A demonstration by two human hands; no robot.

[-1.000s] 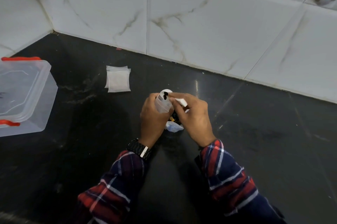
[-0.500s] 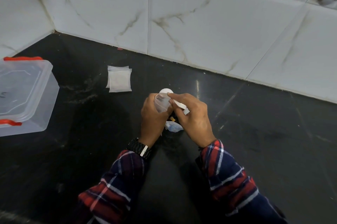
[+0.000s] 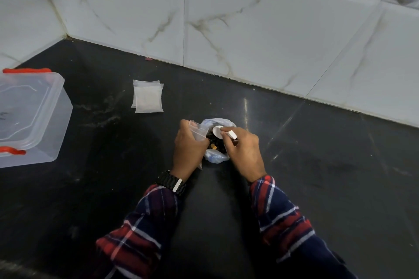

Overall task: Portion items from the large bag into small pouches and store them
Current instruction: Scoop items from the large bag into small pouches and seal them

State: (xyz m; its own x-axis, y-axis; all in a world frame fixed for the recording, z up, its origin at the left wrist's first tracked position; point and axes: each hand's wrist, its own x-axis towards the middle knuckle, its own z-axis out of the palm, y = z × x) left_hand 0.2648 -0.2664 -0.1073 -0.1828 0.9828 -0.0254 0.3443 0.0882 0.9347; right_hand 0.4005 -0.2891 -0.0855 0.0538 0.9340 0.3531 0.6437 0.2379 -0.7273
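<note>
The large clear bag (image 3: 216, 157) lies open on the black counter between my hands, with small dark items and one orange piece inside. My left hand (image 3: 189, 150) grips a small clear pouch (image 3: 199, 130) at the bag's left edge. My right hand (image 3: 243, 150) pinches the handle of a white spoon (image 3: 219, 131), whose bowl dips into the bag's mouth. A stack of empty small pouches (image 3: 147, 99) lies farther back to the left.
A clear plastic storage box (image 3: 29, 117) with red latches and its lid on stands at the left edge. White marble-look tiled walls (image 3: 249, 29) close off the counter at the back and left. The black counter (image 3: 328, 176) stretches to the right.
The spoon has come away from the pouch mouth and gone down into the large bag. The pouch in my left hand has shifted slightly left, and the bag's opening now shows.
</note>
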